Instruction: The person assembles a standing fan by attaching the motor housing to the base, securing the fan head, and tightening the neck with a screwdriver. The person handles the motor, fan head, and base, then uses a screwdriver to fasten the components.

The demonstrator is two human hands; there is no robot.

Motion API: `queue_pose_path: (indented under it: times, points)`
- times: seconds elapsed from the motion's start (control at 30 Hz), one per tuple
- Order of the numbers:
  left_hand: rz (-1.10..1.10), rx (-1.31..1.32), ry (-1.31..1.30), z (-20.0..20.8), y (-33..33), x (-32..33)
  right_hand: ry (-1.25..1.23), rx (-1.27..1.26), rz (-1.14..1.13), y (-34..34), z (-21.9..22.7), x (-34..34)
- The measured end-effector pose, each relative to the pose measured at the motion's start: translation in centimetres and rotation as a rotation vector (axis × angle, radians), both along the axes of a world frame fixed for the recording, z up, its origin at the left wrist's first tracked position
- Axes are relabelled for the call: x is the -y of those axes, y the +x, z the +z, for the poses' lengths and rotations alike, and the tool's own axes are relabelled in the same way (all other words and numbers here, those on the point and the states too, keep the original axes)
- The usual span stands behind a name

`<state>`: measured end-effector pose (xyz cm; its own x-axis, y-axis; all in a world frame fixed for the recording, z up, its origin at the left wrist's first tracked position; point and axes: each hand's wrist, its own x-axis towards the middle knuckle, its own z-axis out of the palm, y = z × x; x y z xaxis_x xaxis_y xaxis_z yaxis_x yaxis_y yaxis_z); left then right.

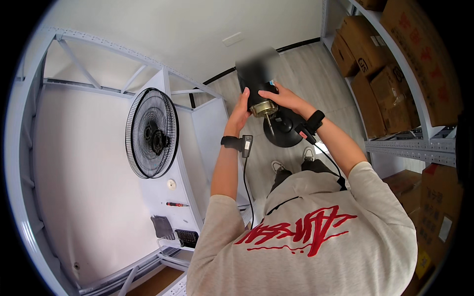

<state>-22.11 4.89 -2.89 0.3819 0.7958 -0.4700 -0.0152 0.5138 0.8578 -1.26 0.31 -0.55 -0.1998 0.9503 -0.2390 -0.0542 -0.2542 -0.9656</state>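
Observation:
My left hand (240,114) and my right hand (289,98) grip the black motor head (248,83) of a standing fan from either side. A brass-coloured motor end (263,108) shows at its near side, with a bare metal shaft (270,124) sticking out toward me. Below it, the round black fan base (284,137) rests on the floor in front of my feet. The far end of the head is blurred, and the pole is mostly hidden. Each wrist wears a black strap with a small cabled device.
A round black fan guard (152,133) stands on the white shelf at left. Near it lie a white round cap (171,184), a red-and-black screwdriver (177,204), a grey pouch (162,227) and a black bit case (187,238). Cardboard boxes (395,93) fill the right rack.

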Motion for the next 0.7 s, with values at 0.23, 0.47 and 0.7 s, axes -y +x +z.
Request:
queue_pose_path:
  times: [0.23, 0.47, 0.7]
  points:
    - [-0.073, -0.044, 0.035, 0.9, -0.1, 1.4, -0.027, -0.013, 0.009, 0.3, 0.4, 1.2]
    - [-0.092, -0.117, 0.058, 1.8, -0.1, 2.9, 0.047, 0.132, -0.088, -0.4, -2.1, 2.2]
    - [-0.115, -0.205, 0.058, 0.1, -1.1, 2.8, 0.068, 0.285, -0.1, -0.6, -1.2, 3.7]
